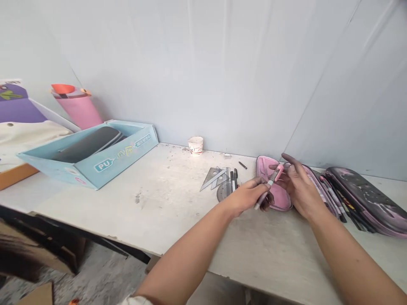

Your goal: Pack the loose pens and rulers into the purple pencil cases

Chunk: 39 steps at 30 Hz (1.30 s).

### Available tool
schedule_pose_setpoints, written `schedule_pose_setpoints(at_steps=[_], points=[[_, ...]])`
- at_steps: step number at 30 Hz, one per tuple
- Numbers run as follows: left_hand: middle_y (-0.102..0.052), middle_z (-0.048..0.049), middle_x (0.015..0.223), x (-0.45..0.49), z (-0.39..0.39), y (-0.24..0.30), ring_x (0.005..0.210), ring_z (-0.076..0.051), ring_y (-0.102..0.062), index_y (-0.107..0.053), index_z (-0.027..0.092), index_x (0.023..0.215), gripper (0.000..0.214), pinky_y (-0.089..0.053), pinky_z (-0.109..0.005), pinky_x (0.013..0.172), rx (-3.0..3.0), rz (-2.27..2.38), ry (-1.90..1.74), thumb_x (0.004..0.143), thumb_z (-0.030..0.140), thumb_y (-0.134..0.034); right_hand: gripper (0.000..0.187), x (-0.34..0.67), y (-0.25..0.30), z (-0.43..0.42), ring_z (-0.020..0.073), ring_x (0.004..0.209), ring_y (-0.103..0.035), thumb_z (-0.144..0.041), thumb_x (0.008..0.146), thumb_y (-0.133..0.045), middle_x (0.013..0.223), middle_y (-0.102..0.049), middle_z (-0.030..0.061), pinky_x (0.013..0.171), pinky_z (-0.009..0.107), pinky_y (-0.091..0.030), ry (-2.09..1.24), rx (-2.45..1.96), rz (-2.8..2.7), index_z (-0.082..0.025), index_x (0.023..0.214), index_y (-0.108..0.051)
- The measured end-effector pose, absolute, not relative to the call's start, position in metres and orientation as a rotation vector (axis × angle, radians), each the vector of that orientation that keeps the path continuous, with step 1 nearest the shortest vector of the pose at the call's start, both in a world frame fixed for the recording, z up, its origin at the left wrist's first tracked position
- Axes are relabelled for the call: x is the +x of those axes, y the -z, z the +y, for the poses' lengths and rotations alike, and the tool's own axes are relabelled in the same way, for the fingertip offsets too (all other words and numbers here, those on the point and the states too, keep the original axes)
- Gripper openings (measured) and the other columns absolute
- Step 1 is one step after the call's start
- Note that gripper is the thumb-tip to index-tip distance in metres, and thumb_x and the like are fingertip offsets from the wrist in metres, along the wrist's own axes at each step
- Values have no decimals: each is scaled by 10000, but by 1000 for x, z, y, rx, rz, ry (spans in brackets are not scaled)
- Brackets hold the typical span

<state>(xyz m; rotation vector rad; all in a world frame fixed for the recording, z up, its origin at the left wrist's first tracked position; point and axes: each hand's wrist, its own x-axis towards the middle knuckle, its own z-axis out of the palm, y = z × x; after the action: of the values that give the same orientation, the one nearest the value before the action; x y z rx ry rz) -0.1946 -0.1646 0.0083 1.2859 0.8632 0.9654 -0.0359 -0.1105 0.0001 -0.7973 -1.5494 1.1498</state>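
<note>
My left hand (254, 195) is closed around a pen (272, 180) with a pink top, held tilted with that end up. Close beside the pink end is my right hand (299, 184), its fingers apart and the index finger stretched out; whether it touches the pen I cannot tell. Behind both hands lies an unzipped pencil case (281, 197) with a pink lining, partly hidden by them. Just left of my left hand are clear set squares (216, 177), a protractor (224, 190) and black pens (233, 178).
To the right, several pens (332, 195) lie against a dark pencil case (372, 192) with pink trim. A paper cup (195, 146) stands near the wall. At left are a light-blue box (124, 159) holding a dark case, and a pink cylinder (79, 110). The table's front edge drops to the floor.
</note>
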Motion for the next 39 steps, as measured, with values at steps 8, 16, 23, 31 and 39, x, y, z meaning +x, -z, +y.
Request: schedule_pose_setpoints(at_steps=[8,16,23,31,39], points=[[-390,74,567,-176,-168,-3,402,-25,-302,-447,188,912,137,-208,-155,410,1021,842,-939,822,289,-469,305,-32,6,-124,131,729,-587,-420,801,-554,871,-646,29,713,319,-492,-1228,-786,-1508,-226,1037,-537],[-267,83,528,-172,-168,-4,396,-25,-191,-536,189,982,223,-100,-149,387,977,969,-951,849,359,-477,250,-35,5,-122,124,738,-588,-351,773,-579,809,-635,2,701,291,-482,-1173,-778,-1244,-225,986,-543],[-612,-24,784,-183,-160,-7,728,-105,-606,-474,185,881,66,-469,-240,698,792,671,-1433,830,144,-486,106,-32,6,-121,73,466,-429,-284,719,-530,565,-497,-53,403,189,-292,-1331,-883,-1201,-197,667,-500],[-608,16,818,-194,-149,-5,727,-67,-576,-549,183,851,171,-460,-205,720,802,842,-1639,718,214,-653,490,-37,6,-133,123,530,-472,-577,849,-318,521,-496,-12,521,249,-331,-994,-1130,-1906,-193,630,-529],[-569,34,628,-197,-146,2,540,-47,-505,-548,159,754,234,-430,-170,540,937,943,-1519,664,310,-702,295,-24,2,-124,137,717,-518,-434,820,-483,889,-606,19,660,267,-382,-763,-1010,-1765,-229,1019,-554]])
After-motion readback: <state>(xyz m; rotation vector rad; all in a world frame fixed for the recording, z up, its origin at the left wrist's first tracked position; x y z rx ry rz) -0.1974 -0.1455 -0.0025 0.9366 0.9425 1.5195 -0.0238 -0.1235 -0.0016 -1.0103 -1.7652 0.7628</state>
